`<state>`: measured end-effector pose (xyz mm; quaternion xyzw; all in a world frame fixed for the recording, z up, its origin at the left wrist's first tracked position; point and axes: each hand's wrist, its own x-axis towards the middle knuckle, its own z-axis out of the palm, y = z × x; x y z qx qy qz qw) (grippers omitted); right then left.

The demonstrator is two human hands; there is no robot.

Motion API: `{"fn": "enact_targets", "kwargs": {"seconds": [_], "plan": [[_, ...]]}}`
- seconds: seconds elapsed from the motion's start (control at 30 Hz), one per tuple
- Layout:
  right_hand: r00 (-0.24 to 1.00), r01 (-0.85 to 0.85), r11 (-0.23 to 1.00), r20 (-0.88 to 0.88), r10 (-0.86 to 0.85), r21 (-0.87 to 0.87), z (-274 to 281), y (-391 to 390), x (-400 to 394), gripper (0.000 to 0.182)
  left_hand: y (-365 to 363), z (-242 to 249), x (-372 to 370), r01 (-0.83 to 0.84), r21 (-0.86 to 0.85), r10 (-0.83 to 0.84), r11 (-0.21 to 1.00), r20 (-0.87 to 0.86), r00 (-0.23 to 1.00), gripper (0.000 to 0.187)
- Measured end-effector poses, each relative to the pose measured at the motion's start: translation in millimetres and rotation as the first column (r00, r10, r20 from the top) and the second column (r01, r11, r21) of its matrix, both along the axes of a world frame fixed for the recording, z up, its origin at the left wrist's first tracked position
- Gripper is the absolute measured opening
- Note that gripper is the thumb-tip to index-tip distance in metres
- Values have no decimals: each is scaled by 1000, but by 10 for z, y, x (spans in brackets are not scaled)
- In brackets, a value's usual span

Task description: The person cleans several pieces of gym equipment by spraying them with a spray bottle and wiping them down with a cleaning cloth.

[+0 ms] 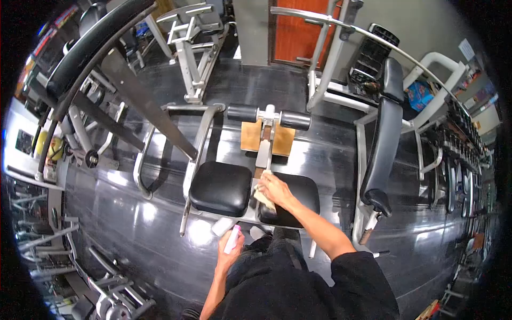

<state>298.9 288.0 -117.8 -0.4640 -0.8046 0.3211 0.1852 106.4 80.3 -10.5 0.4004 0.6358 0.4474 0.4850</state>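
My right hand [274,190] is closed on a pale yellow cloth [264,200], pressed near the inner edge of the right black padded seat [298,194]. Lower down, my left hand [229,252] wraps around a white and pink spray bottle [233,238], held just in front of the bench. Beside the right seat is a matching left padded seat [220,188], joined to it by a light metal frame. Beyond both seats stand two black foam rollers [242,113] on a grey post, with a wooden board [285,143] behind them.
A tall machine with a black padded arm [80,58] rises on the left. On the right stands an upright padded bench [385,144] with a long bar above it. Dumbbell racks [453,144] line the far right. An orange-red door [296,37] is at the back.
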Motion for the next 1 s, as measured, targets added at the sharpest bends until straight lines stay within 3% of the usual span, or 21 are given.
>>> {"fn": "enact_targets", "kwargs": {"seconds": [0.03, 0.13, 0.23, 0.3, 0.37, 0.43, 0.47, 0.63, 0.7, 0.77, 0.87, 0.9, 1.0], "plan": [[994, -1, 998, 107, 8, -59, -103, 151, -51, 29, -18, -20, 0, 1, 47, -1, 999, -17, 1000, 10], [970, 154, 988, 192, -153, 6, -215, 431, -165, 18, -71, 9, 21, -118, 20, 117, 993, 48, 992, 11], [948, 143, 990, 287, -140, 13, -123, 390, -230, 17, -108, 137, 79, -156, -7, 156, 988, 79, 985, 12], [950, 131, 987, 272, -153, 94, -35, 269, -162, 18, -130, 104, 111, -176, -15, 177, 984, 97, 979, 12], [988, 94, 996, 120, -94, -1, 136, 145, -30, 19, -146, 54, 111, -190, -28, 192, 981, 116, 975, 11], [986, 123, 992, 115, -118, -38, 469, -81, 101, 24, -133, 83, 99, -57, -53, 57, 997, -11, 998, 12], [987, 142, 990, 82, -139, -24, 506, -190, 189, 23, -108, 141, 114, -3, 72, 15, 997, -169, 985, 14], [959, 279, 959, 27, -281, 50, 581, -664, 744, 26, 200, 499, 52, 233, -9, -233, 972, -75, 970, 17], [944, 325, 944, 31, -327, 52, 588, -828, 935, 27, 379, 576, 33, 443, 121, -434, 888, -95, 896, 11], [927, 375, 923, -4, -376, 84, 571, -949, 1078, 24, 532, 604, 63, 478, 164, -470, 863, -82, 879, 12], [914, 406, 913, -22, -406, 38, 619, -1054, 1190, 24, 650, 428, 173, 487, 163, -511, 858, 175, 842, 13], [921, 388, 920, -39, -387, 50, 613, -1076, 1234, 24, 693, 411, 206, 515, 168, -540, 840, 173, 824, 13], [932, 362, 932, -29, -361, 20, 573, -1055, 1265, 27, 627, 312, 361, 452, 125, -468, 883, 290, 835, 14]]}}
